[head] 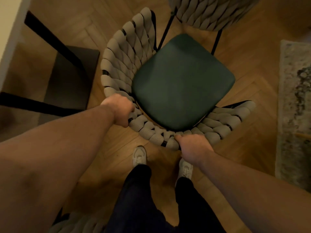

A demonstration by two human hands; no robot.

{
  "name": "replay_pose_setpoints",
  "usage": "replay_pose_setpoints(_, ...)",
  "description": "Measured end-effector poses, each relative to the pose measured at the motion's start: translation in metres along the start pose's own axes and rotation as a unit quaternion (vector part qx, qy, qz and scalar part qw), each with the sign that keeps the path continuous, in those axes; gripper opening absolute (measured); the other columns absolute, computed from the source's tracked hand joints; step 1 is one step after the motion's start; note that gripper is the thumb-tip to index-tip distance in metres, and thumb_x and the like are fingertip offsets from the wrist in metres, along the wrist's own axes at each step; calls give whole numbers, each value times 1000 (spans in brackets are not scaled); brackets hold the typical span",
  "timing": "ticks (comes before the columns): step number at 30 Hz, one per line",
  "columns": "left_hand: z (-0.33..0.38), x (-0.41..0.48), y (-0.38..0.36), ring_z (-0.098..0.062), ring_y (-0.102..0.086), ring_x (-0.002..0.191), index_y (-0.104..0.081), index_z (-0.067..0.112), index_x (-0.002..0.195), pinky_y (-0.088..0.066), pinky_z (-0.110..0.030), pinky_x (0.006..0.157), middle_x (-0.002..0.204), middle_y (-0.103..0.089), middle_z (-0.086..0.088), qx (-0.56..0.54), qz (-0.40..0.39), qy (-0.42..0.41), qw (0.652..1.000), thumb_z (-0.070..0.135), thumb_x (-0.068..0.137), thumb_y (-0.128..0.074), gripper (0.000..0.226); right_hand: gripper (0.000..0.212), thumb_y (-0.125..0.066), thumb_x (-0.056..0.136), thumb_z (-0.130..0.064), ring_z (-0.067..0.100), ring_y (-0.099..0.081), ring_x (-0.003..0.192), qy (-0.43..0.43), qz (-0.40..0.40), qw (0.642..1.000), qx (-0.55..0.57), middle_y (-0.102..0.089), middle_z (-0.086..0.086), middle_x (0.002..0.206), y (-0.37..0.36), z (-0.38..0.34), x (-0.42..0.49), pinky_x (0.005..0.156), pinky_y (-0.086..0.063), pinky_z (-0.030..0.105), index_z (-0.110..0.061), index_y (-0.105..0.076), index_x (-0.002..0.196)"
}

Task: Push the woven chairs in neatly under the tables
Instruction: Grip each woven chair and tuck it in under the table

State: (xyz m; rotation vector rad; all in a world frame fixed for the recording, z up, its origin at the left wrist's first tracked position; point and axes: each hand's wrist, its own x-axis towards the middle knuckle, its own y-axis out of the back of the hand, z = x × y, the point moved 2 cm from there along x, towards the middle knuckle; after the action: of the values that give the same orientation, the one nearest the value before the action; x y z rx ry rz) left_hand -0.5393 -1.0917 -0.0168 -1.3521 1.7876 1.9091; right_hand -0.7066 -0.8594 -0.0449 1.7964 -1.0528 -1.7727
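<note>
Insp. A: While both hands clamp the chair point(181, 81) back rim, they sit apart, fingers curled over the weave: left hand point(120, 110) on the table side, right hand point(193, 148) nearest the feet. Chair stands on open floor beside the table point(10, 31), not under it.
Insp. B: Heading?
Insp. A: Seat front points up-right in view, twd the 2nd chair point(210, 12). Back-to-front axis runs diagonal, away from table.
Insp. B: Rec.?
Insp. A: Judged: swing front round to table edge, square it, then push evenly w/ both hands. Mind the legs point(55, 39).
</note>
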Motion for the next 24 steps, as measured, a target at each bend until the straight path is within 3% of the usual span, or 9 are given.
replay_pose_setpoints(4, 34, -26, -16, -15, -65, 91, -68, 34, 127, -60, -36, 84, 100, -68, 5, -60, -12, 41, 997, 50, 82, -72, 48, 45, -44, 107, -14, 28, -68, 113, 42, -7, 997, -61, -69, 2, 126, -2, 31, -11, 94, -52, 45, -29, -52, 148)
replay_pose_setpoints(10, 90, -68, -39, -19, -66, 90, -68, 32, 114, -58, -38, 81, 97, -68, 4, -152, -29, 100, 983, 51, 83, -64, 37, 40, -43, 110, -16, 26, -68, 114, 98, -3, 980, -174, -71, 3, 125, 10, 62, -14, 84, -45, 38, -29, -56, 145)
replay_pose_setpoints(15, 117, -93, -65, -20, -67, 89, -68, 30, 107, -58, -37, 79, 94, -68, 5, -199, -28, 144, 969, 53, 84, -62, 33, 30, -49, 110, -25, 22, -66, 112, 121, 2, 972, -199, -72, -2, 119, 16, 65, 1, 101, -49, 42, -32, -65, 133)
replay_pose_setpoints(18, 122, -103, -79, -17, -65, 85, -66, 29, 105, -59, -38, 78, 92, -65, 6, -232, -20, 148, 961, 57, 89, -62, 32, 32, -47, 111, -26, 23, -65, 116, 136, 18, 962, -235, -71, -1, 122, 26, 59, 13, 105, -46, 43, -34, -64, 136)
replay_pose_setpoints(21, 122, -116, -88, -21, -67, 95, -65, 29, 112, -56, -38, 78, 104, -68, 4, -260, -9, 147, 954, 58, 89, -62, 37, 36, -41, 111, -25, 25, -63, 124, 145, 20, 946, -290, -71, 0, 131, 37, 48, 19, 115, -39, 46, -34, -63, 138)
replay_pose_setpoints(24, 115, -125, -94, -21, -66, 104, -62, 33, 121, -58, -41, 89, 111, -68, 6, -314, -1, 144, 938, 55, 89, -65, 39, 34, -41, 110, -25, 25, -61, 127, 122, 40, 943, -308, -70, -1, 133, 38, 37, 25, 121, -34, 49, -34, -66, 132)
